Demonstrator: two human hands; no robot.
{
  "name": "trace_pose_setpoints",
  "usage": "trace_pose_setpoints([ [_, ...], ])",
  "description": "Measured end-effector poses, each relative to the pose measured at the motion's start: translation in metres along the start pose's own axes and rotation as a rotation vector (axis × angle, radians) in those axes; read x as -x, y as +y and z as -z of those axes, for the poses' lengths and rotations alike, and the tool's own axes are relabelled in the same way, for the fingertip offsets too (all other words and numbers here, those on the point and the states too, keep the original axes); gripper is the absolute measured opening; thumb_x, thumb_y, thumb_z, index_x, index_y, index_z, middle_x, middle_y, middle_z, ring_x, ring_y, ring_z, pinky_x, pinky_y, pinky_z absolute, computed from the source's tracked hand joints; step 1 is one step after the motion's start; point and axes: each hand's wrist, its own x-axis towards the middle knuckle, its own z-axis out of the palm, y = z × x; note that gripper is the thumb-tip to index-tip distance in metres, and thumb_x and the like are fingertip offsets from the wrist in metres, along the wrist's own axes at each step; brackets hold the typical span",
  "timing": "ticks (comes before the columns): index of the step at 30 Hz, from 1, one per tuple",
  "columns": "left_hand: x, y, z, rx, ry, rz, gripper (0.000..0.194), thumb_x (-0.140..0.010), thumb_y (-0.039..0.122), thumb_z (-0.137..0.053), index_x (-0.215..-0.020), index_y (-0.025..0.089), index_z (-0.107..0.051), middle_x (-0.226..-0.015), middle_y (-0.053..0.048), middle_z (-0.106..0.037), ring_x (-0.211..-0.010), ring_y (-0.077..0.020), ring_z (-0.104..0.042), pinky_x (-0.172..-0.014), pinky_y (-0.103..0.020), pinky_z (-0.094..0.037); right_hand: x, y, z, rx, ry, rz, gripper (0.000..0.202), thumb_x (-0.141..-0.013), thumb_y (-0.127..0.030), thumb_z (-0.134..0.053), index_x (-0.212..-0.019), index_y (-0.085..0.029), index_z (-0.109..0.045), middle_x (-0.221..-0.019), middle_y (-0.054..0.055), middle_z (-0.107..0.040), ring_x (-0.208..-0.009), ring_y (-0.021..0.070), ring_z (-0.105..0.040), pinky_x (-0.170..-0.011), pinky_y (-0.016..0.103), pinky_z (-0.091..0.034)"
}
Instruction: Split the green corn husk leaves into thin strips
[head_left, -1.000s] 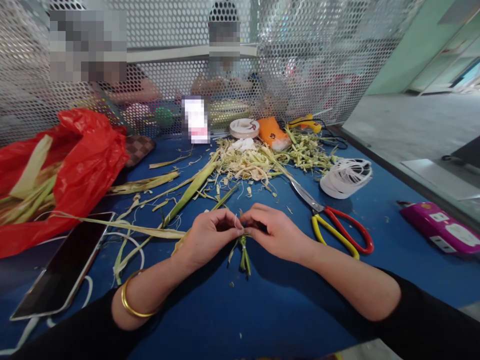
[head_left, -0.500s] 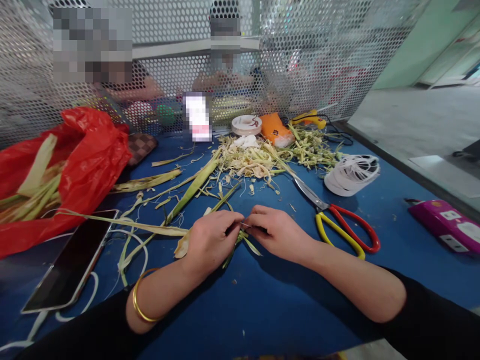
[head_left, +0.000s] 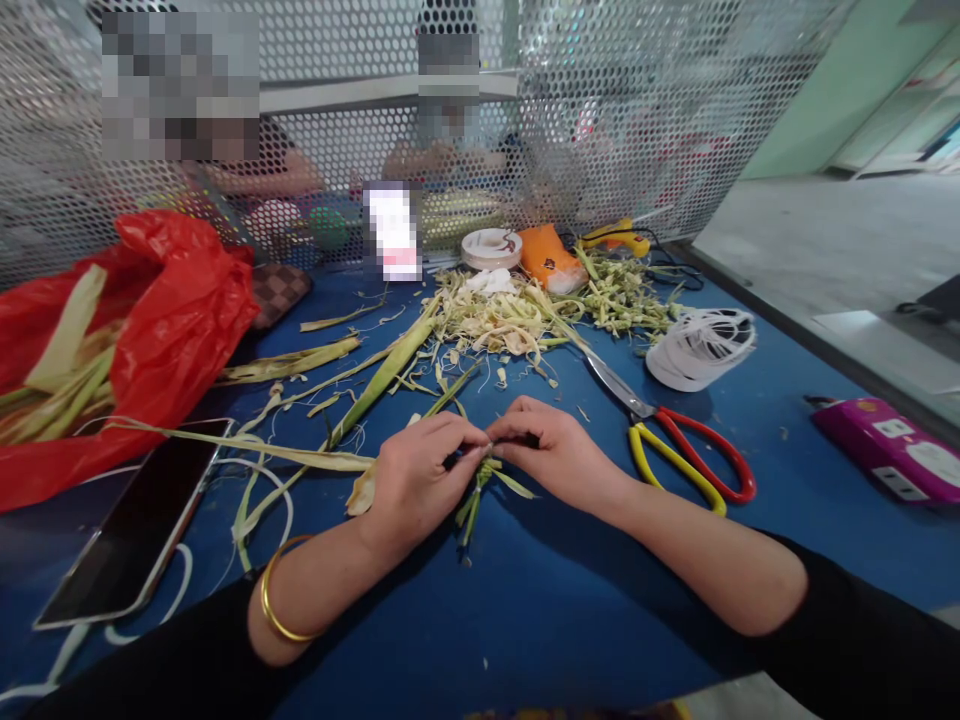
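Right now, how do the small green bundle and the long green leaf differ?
The small green bundle gathers several thin strands; the long green leaf looks like one broad strip. The bundle touches the left hand and the right hand; the leaf lies untouched on the table. Both look green.

A green bundle (head_left: 478, 486) is pinched at its far end by the left hand (head_left: 422, 472) and right hand (head_left: 551, 447) over the blue bench (head_left: 480, 620). Scissors (head_left: 635, 405) are laid to the right, a red bag (head_left: 176, 315) to the left, and pale scraps (head_left: 499, 322) are heaped at the far side.
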Motion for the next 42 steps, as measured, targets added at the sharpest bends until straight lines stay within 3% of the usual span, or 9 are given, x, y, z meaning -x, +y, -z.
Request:
trace_pose_setpoints([
  [7,0.001,-0.001,0.001,0.024,0.013,-0.017,0.008,-0.08,0.015,-0.063,-0.077,0.02,-0.068,-0.076,0.0,-0.069,-0.071,-0.0116,-0.062,-0.068,-0.022,-0.045,0.0,0.001,0.001,-0.023,0.034,-0.039,0.013,-0.079,-0.01,-0.062,-0.071,-0.02,-0.065,-0.075,-0.002,-0.054,-0.072,0.0118,-0.054,-0.068,0.026,-0.041],
  [17,-0.002,-0.002,0.004,0.041,-0.018,0.029,0.009,-0.081,0.017,-0.063,-0.077,0.02,-0.07,-0.077,-0.001,-0.071,-0.072,-0.0128,-0.064,-0.07,-0.024,-0.046,0.0,0.001,0.009,0.022,-0.013,-0.029,0.015,-0.083,-0.012,-0.054,-0.069,-0.019,-0.055,-0.076,-0.002,-0.049,-0.07,0.0113,-0.05,-0.068,0.027,-0.04],
  [23,0.0,-0.003,0.003,0.038,-0.003,0.014,0.009,-0.081,0.017,-0.063,-0.078,0.021,-0.069,-0.078,-0.001,-0.071,-0.073,-0.0128,-0.064,-0.069,-0.024,-0.046,0.001,-0.001,0.007,-0.06,-0.019,-0.031,0.014,-0.08,-0.012,-0.06,-0.09,-0.021,-0.063,-0.082,-0.001,-0.051,-0.072,0.0114,-0.051,-0.065,0.025,-0.041],
  [27,0.0,-0.003,0.003,0.047,-0.009,-0.006,0.009,-0.081,0.016,-0.062,-0.079,0.021,-0.069,-0.078,0.0,-0.07,-0.072,-0.0125,-0.064,-0.069,-0.024,-0.046,0.0,0.001,0.007,0.001,-0.01,0.024,0.012,-0.082,-0.013,-0.059,-0.073,-0.019,-0.062,-0.078,-0.001,-0.051,-0.074,0.0118,-0.052,-0.068,0.026,-0.041],
  [38,-0.002,0.0,0.004,0.041,-0.03,0.04,0.011,-0.083,0.02,-0.06,-0.078,0.022,-0.069,-0.078,-0.001,-0.071,-0.072,-0.0142,-0.064,-0.069,-0.025,-0.047,-0.002,-0.004,0.014,0.092,-0.061,0.019,0.018,-0.081,-0.008,-0.051,-0.067,-0.018,-0.051,-0.073,-0.002,-0.048,-0.069,0.0111,-0.048,-0.066,0.025,-0.037],
  [42,-0.001,-0.001,0.005,0.027,-0.049,0.071,0.013,-0.085,0.023,-0.057,-0.079,0.021,-0.068,-0.079,-0.001,-0.07,-0.073,-0.0139,-0.063,-0.071,-0.025,-0.045,-0.002,-0.003,0.022,0.171,-0.15,0.023,0.019,-0.078,-0.003,-0.049,-0.067,-0.018,-0.053,-0.073,-0.002,-0.048,-0.069,0.0116,-0.047,-0.065,0.025,-0.036],
])
